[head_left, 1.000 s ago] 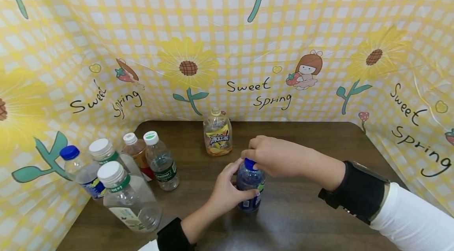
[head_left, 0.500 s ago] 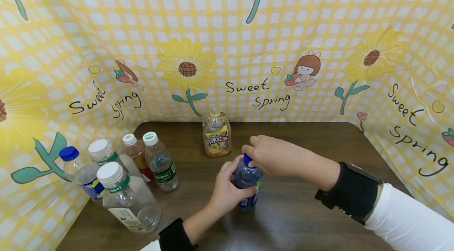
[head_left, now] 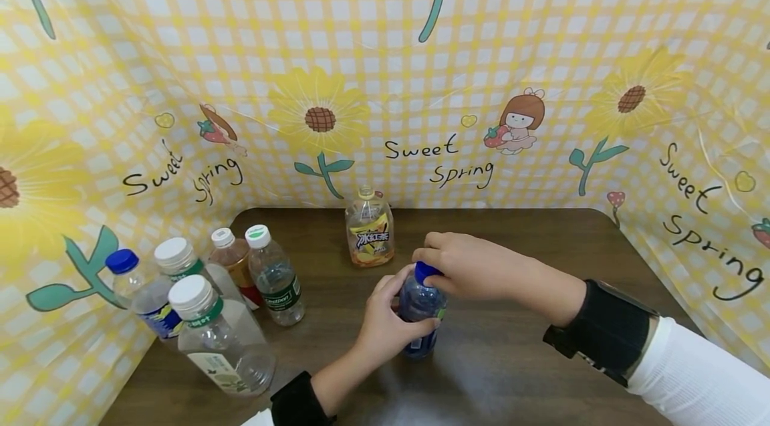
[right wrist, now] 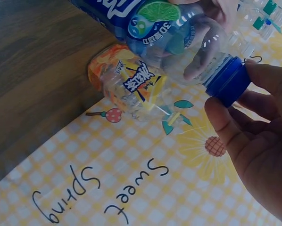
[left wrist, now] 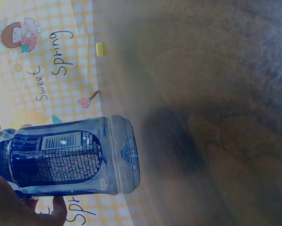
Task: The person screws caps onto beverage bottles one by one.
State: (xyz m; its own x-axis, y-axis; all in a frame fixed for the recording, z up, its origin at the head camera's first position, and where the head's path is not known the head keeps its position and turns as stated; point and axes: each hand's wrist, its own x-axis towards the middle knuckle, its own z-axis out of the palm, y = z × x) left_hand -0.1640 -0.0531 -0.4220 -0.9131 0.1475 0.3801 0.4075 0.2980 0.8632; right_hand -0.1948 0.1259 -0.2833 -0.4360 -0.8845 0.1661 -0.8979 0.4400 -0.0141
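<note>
My left hand (head_left: 388,319) grips a clear plastic bottle (left wrist: 61,160) with a blue label round its body. Lime artwork shows on that label in the right wrist view. With thumb and fingers, my right hand (head_left: 466,265) pinches the blue cap (right wrist: 228,81), which sits at the mouth of this bottle. How tightly the cap is seated cannot be told. A dark shadow lies on the table beyond the bottle's base in the left wrist view. Behind the hands stands an uncapped iced tea bottle (head_left: 370,239) with a yellow label and yellow neck ring.
Several capped bottles are grouped at the table's left, among them a white-capped bottle (head_left: 219,346) and a blue-capped bottle (head_left: 144,292). A small yellow object (left wrist: 99,49) lies near the table's edge. Yellow checked cloth (head_left: 421,78) walls the brown table (head_left: 541,359).
The fingers of my right hand have shifted on the blue cap, and more of its top shows. The bottle has risen slightly; my left hand keeps its hold.
</note>
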